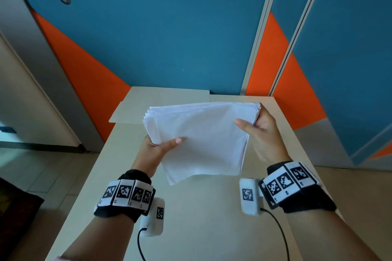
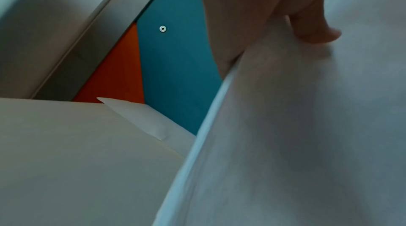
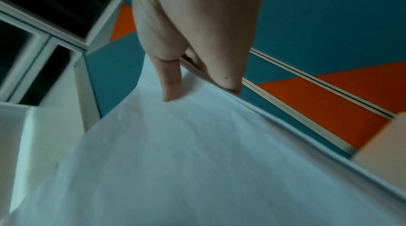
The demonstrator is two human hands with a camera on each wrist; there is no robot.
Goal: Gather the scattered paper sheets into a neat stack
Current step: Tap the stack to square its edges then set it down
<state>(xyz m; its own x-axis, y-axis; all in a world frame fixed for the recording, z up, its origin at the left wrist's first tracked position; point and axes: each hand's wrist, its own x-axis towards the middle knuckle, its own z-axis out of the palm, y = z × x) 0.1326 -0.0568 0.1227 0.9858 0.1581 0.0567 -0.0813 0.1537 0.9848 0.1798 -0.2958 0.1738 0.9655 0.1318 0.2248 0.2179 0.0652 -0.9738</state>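
Observation:
A stack of white paper sheets [image 1: 201,137] is held up above the beige table [image 1: 201,218], its far edges slightly fanned. My left hand [image 1: 161,146] grips the stack's left edge, thumb on top and fingers hidden beneath. My right hand [image 1: 256,127] grips the right edge near the far corner, thumb pressed on the top sheet. In the left wrist view the paper stack [image 2: 307,125] fills the right side under my left hand [image 2: 307,21]. In the right wrist view my right hand [image 3: 193,66] pinches the paper stack [image 3: 197,160] at its edge.
A second beige tabletop [image 1: 165,101] abuts the far left end of the table, slightly offset. Behind stands a blue and orange wall [image 1: 169,27] with metal strips [image 1: 271,27]. Tiled floor lies on both sides of the narrow table.

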